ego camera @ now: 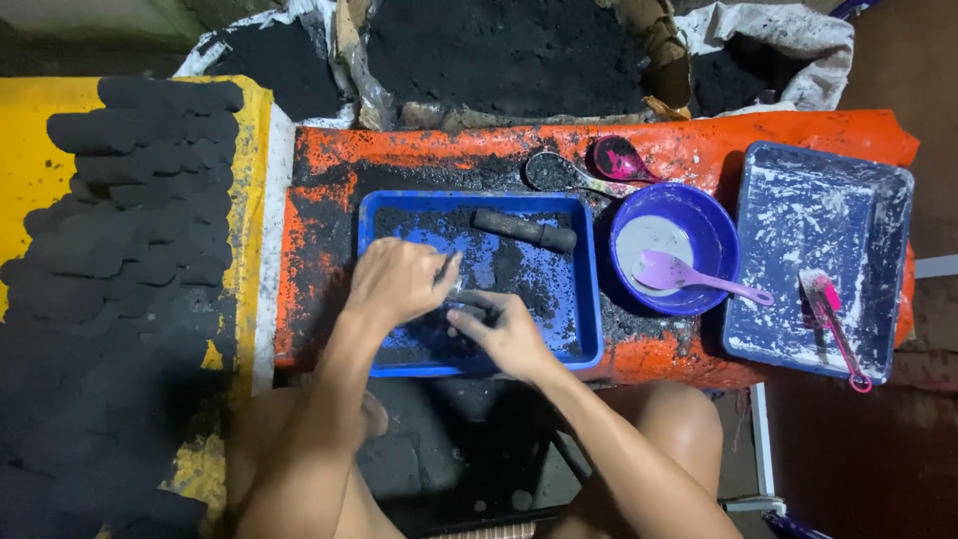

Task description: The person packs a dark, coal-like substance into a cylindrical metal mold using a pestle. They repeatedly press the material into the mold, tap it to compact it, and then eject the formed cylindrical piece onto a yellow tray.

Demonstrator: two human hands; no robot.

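Both my hands work over a blue tray (589, 289) dusted with black powder. My left hand (397, 281) is curled at the tray's left middle, its fingers pinching the end of a small dark metal piece. My right hand (499, 329) grips the same dark piece (469, 304) from the right, fingers blackened. A finished black cylinder (525, 230) lies in the tray's far part, apart from both hands.
Rows of black cylinders (130, 200) lie on a yellow surface at left. A blue bowl (714, 235) with white paste and a purple spoon (689, 275) stands right of the tray. Farther right sits a grey-blue tray (818, 200) with a pink spatula (833, 324). Sacks of black powder (499, 50) line the back.
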